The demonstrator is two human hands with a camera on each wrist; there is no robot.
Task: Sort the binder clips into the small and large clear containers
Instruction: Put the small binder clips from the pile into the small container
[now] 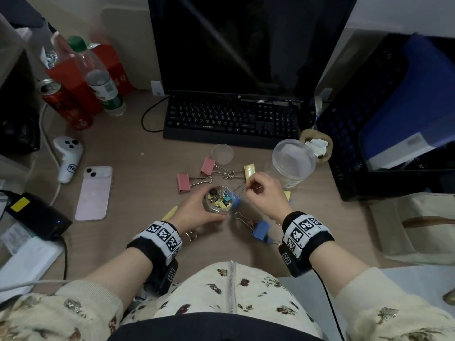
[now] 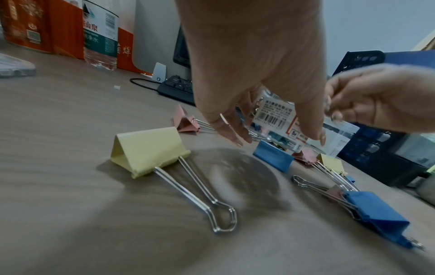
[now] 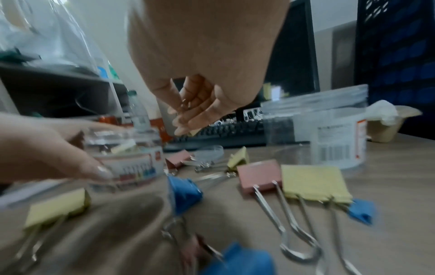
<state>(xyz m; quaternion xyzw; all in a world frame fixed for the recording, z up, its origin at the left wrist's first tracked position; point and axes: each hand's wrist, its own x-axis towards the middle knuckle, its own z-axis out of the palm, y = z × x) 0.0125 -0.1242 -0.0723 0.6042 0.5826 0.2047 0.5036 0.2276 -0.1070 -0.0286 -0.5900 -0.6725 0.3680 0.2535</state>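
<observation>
My left hand (image 1: pixel 197 210) grips the small clear container (image 1: pixel 219 199), which holds several small coloured clips, just above the desk. Its barcode label shows in the left wrist view, on the small container (image 2: pixel 275 115). Just right of the container's rim, my right hand (image 1: pixel 252 187) has its fingers curled and pinches a small binder clip (image 3: pixel 186 104) by its wire handles; the clip's body is hidden. The large clear container (image 1: pixel 293 163) stands open further right. Large clips lie around the hands: pink (image 1: pixel 207 166), pink (image 1: pixel 183 183), yellow (image 1: pixel 250 169), blue (image 1: pixel 261 230).
A small clear lid (image 1: pixel 222 153) lies in front of the black keyboard (image 1: pixel 231 119). A pink phone (image 1: pixel 94 193), a white controller (image 1: pixel 67 156), a red can (image 1: pixel 65 104) and a water bottle (image 1: pixel 101 80) sit to the left. A dark blue crate (image 1: pixel 394 119) stands at the right.
</observation>
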